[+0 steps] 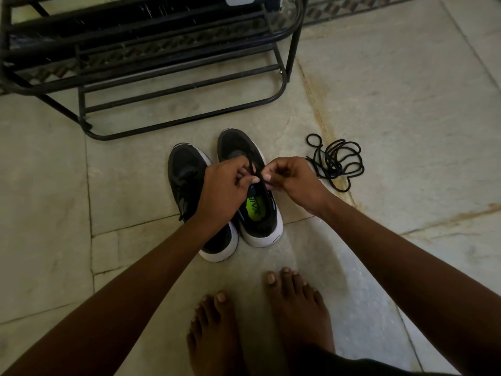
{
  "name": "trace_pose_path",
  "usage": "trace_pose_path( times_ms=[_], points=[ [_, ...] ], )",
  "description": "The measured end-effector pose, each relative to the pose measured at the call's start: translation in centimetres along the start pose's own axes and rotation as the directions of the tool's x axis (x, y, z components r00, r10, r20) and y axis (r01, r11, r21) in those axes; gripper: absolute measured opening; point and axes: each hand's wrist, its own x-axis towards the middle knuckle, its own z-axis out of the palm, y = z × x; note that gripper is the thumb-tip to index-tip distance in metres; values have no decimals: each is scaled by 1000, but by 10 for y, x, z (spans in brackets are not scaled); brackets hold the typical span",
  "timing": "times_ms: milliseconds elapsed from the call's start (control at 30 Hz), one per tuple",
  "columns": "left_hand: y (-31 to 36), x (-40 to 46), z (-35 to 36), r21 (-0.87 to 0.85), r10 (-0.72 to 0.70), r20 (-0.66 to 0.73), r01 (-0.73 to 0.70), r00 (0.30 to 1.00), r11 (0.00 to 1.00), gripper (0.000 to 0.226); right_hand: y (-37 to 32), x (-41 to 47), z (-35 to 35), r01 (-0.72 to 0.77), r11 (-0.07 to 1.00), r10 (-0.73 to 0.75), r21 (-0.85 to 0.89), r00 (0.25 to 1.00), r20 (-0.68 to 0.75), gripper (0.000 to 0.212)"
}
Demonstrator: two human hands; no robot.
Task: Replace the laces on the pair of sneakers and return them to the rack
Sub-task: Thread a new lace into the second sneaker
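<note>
Two black sneakers with white soles stand side by side on the pale stone floor, toes pointing toward 12 o'clock and heels toward the person. The left sneaker sits slightly nearer the person, and its heel is partly covered by the left forearm. The right sneaker shows a bright green insole with lettering inside its opening.

Both hands meet above the tongue of the right sneaker. The left hand has its fingers curled and pinches a black lace between thumb and fingertips. The right hand, coming in from 4 o'clock, has its fingers curled too and pinches the same lace just beside the left hand, so the thumbs nearly touch. The lace runs from the hands up toward the front of the shoe; how far it is threaded through the eyelets cannot be told, since the hands cover that part.

At 3 o'clock from the sneakers, near but apart from them, a loose black lace lies tangled in loops on the floor. At 11 o'clock stands a black metal shoe rack with curved tube rails, its lower tiers open. Two bare feet rest on the floor at 6 o'clock, just behind the sneakers' heels.
</note>
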Motion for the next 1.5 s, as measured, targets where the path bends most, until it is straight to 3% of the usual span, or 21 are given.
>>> trace_pose_path(
  times_ms=[133, 267, 367, 433, 467, 500, 533, 567, 600, 633, 733, 833, 900, 1000, 1100, 1200, 1300, 1400, 1500],
  points=[
    [1, -5, 2, 35, 8, 27, -9, 1000, 999, 26, -3, -1, 0, 51, 996, -51, -74, 999, 3, 7],
    [4, -16, 8, 23, -51, 20, 50, 999, 998, 33, -13, -6, 1, 102, 995, -102, -8, 980, -169, 9],
    [8, -22, 9, 14, -74, 9, 74, 997, 997, 37, -31, -9, -2, 82, 910, 27, 407, 967, -254, 21],
    [9, -24, 10, 33, -97, 25, 96, 995, 995, 45, -41, -10, -9, 34, 801, 89, 597, 981, -175, 23],
    [11, -26, 10, 32, -113, 20, 113, 993, 993, 48, -45, -10, -14, 33, 847, 53, 531, 988, -145, 21],
    [12, -26, 9, 28, -123, 2, 123, 992, 992, 50, -49, -9, -18, 80, 942, -40, 326, 991, -129, 18],
    [13, -27, 9, 30, -131, -23, 132, 991, 991, 50, -50, -7, -22, 171, 985, -170, 5, 982, -81, 14],
    [14, -27, 9, 43, -145, -56, 147, 988, 988, 49, -51, -5, -25, 279, 909, -285, -311, 958, 27, 10],
    [14, -27, 8, 59, -169, -85, 174, 982, 983, 47, -52, -2, -27, 371, 758, -343, -536, 926, 155, 8],
    [15, -28, 7, 67, -203, -104, 211, 974, 975, 43, -53, 0, -27, 422, 612, -332, -669, 905, 268, 7],
    [15, -32, 5, 60, -261, -129, 270, 957, 961, 31, -57, 7, -28, 473, 325, -157, -819, 881, 447, 19],
    [13, -34, 4, 62, -228, -132, 237, 965, 969, 32, -66, 8, -33, 497, 214, -104, -841, 868, 486, 17],
    [12, -33, 4, 42, -217, -127, 223, 968, 974, 34, -75, 3, -37, 511, 337, -246, -791, 859, 449, 12],
    [11, -32, 4, 33, -214, -121, 219, 969, 975, 33, -92, -10, -37, 494, 668, -454, -557, 863, 220, 12],
    [12, -34, 5, 18, -228, -117, 231, 967, 973, 33, -96, -20, -33, 351, 900, -341, -260, 936, 83, 24],
    [14, -33, 4, 10, -242, -108, 245, 964, 969, 32, -92, -24, -31, 284, 942, -282, -180, 959, 40, 28],
    [17, -35, 0, 75, -233, -97, 241, 968, 968, 24, -96, -25, -31, 315, 915, -319, -253, 947, 28, 24],
    [19, -38, -8, 229, -192, -52, 199, 980, 953, 39, -103, -27, -31, 383, 837, -387, -392, 919, 72, 20],
    [18, -36, -18, 392, -203, 80, 157, 976, 906, 54, -110, -30, -29, 429, 762, -422, -485, 897, 131, 16]
  ],
)
